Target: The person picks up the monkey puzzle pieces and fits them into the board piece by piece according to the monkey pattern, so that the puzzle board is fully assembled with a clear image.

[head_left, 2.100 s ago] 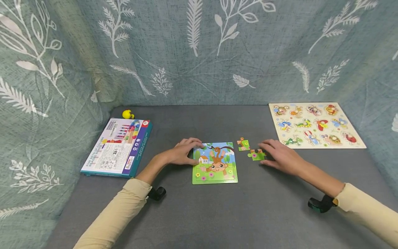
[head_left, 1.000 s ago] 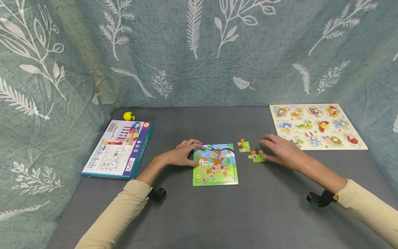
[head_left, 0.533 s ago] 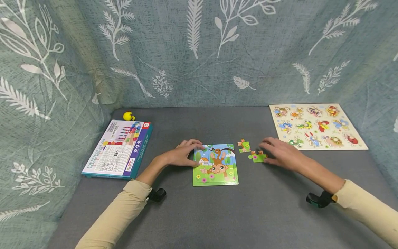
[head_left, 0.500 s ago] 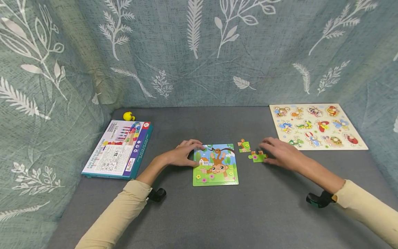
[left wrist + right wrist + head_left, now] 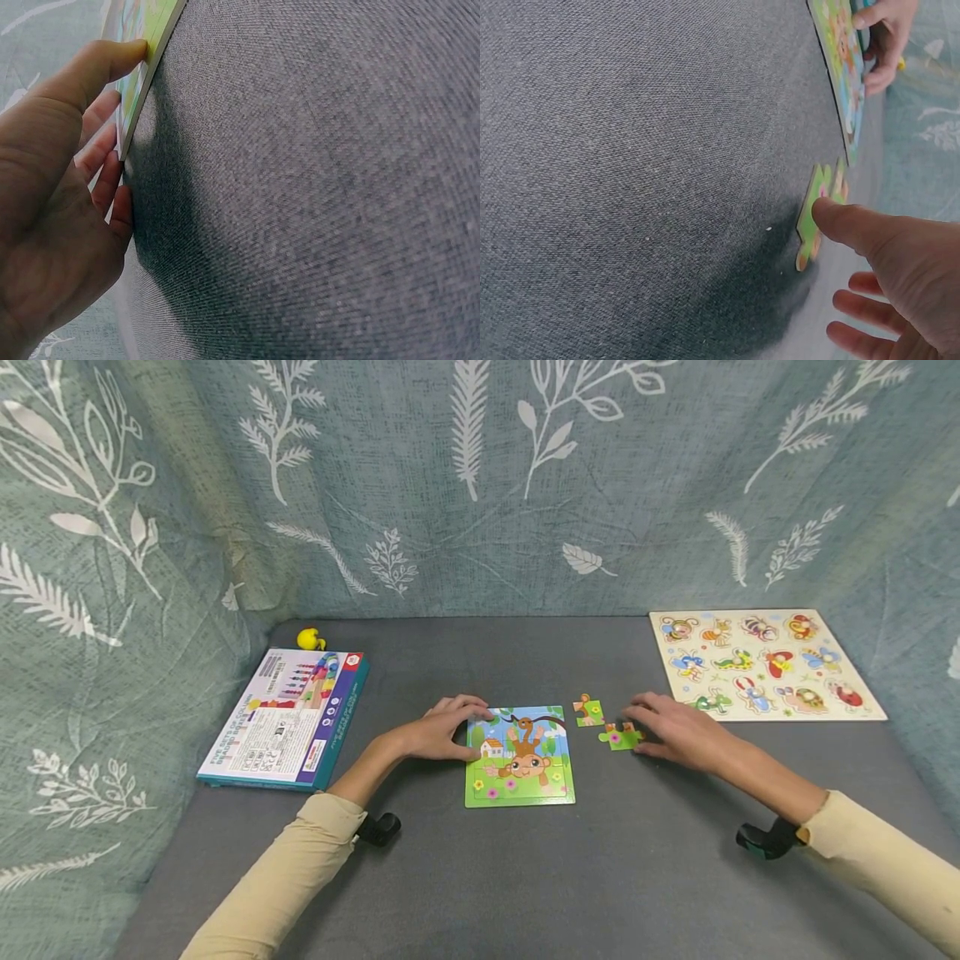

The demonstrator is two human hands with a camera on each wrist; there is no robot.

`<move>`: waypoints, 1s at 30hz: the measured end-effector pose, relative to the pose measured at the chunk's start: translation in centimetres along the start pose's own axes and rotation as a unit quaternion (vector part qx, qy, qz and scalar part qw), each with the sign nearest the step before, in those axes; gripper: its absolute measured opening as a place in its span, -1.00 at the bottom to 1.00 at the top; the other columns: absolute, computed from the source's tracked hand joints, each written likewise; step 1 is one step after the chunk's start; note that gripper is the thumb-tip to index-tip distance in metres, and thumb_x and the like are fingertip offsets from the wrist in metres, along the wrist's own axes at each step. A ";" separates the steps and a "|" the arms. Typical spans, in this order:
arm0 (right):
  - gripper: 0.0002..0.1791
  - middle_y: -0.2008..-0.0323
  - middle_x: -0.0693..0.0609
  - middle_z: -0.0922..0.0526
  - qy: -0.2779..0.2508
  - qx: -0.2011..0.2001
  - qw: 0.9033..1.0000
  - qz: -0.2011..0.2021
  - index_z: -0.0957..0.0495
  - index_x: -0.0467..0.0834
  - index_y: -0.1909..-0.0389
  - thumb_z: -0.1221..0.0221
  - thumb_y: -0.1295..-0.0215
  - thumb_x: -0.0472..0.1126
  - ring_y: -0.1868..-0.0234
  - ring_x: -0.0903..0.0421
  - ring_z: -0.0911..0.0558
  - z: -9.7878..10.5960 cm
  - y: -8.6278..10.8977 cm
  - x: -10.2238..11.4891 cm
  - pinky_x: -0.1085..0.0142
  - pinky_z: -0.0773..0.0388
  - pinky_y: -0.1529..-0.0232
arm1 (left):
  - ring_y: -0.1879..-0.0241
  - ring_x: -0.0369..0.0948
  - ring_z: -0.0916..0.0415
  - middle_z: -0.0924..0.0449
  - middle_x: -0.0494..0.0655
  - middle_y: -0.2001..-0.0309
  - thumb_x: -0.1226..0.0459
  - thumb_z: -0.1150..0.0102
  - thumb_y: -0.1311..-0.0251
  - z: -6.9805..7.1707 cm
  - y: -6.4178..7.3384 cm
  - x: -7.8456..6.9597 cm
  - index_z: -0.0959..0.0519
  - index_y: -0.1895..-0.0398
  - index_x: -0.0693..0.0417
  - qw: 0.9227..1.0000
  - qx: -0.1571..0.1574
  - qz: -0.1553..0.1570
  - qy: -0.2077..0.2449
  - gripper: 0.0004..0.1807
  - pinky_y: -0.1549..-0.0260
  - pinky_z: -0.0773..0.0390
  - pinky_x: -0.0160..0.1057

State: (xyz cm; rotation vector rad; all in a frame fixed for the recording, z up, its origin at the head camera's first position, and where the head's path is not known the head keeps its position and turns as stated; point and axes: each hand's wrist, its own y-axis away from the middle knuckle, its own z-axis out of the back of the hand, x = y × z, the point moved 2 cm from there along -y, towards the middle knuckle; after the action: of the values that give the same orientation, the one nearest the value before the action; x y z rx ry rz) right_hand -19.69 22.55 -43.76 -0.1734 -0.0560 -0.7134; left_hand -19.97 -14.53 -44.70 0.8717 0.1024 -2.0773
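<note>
In the head view a square monkey jigsaw puzzle (image 5: pixel 521 756) lies flat on the table. My left hand (image 5: pixel 438 729) holds its left side, thumb on the near part of the edge and index finger at the top corner. The left wrist view shows that thumb (image 5: pixel 124 56) on the board's face. To the right lie two loose puzzle pieces, one upper piece (image 5: pixel 588 711) and one lower green piece with a pink flower (image 5: pixel 621 739). My right hand (image 5: pixel 678 731) hovers with spread fingers at the lower piece; its thumb (image 5: pixel 840 217) overlaps it in the right wrist view, contact unclear.
A boxed bead set (image 5: pixel 285 718) lies at the left, with a small yellow toy (image 5: pixel 310 639) behind it. An insect peg puzzle board (image 5: pixel 765 665) lies at the back right. A patterned curtain (image 5: pixel 480 510) stands behind the grey table (image 5: pixel 540 877).
My right hand rose slightly off the lower piece, then came back down and left, its fingertips now closer to that piece. My left hand and the puzzle have stayed put.
</note>
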 end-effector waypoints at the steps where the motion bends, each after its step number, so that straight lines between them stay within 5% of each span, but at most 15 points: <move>1: -0.45 0.01 -0.17 -0.58 0.001 0.002 1.000 0.003 -0.57 -0.24 -0.05 -0.45 -0.02 -0.16 0.10 -0.04 -0.62 -0.1 -0.1 0.0 0.10 -0.61 0.18 | -0.37 0.11 -0.09 -0.16 0.06 -0.42 0.14 -0.26 -0.20 0.0 0.0 0.0 -0.36 -0.33 0.03 1.000 0.000 0.000 0.000 -0.38 -0.32 -0.15 0.25; 12: -0.49 0.19 -0.03 -0.62 -0.010 0.063 0.998 -0.002 -0.55 -0.21 -0.10 -0.39 -0.10 -0.19 0.29 0.14 -0.55 -0.2 -0.9 0.3 0.26 -0.50 0.37 | -0.37 0.12 -0.08 -0.14 0.06 -0.43 0.14 -0.25 -0.21 0.0 -0.1 0.1 -0.35 -0.34 0.03 1.000 0.003 0.000 0.003 -0.38 -0.32 -0.13 0.25; 24: -0.59 0.42 0.07 -0.50 -0.019 0.013 0.999 0.025 -0.59 -0.22 -0.02 -0.33 -0.10 -0.33 0.46 0.27 -0.36 -0.9 -1.1 0.8 0.39 -0.35 0.49 | -0.37 0.10 -0.09 -0.15 0.04 -0.43 0.12 -0.26 -0.20 0.0 -0.2 0.3 -0.35 -0.34 0.01 1.000 0.000 0.002 0.000 -0.37 -0.32 -0.14 0.24; 30: -0.55 0.15 -0.10 -0.56 0.000 0.015 1.000 0.009 -0.61 -0.19 -0.03 -0.40 -0.10 -0.18 0.23 0.04 -0.55 -0.9 -1.2 0.9 0.20 -0.55 0.32 | -0.38 0.10 -0.08 -0.15 0.03 -0.43 0.12 -0.26 -0.20 0.0 -0.2 0.4 -0.35 -0.34 0.00 1.000 0.003 0.004 0.001 -0.37 -0.33 -0.14 0.23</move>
State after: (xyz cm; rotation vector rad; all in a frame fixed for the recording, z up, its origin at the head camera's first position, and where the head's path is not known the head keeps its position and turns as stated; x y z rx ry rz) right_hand -19.80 20.87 -44.42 -0.1456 -0.0658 -0.6937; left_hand -20.24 -14.62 -45.00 0.8770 0.0944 -2.0696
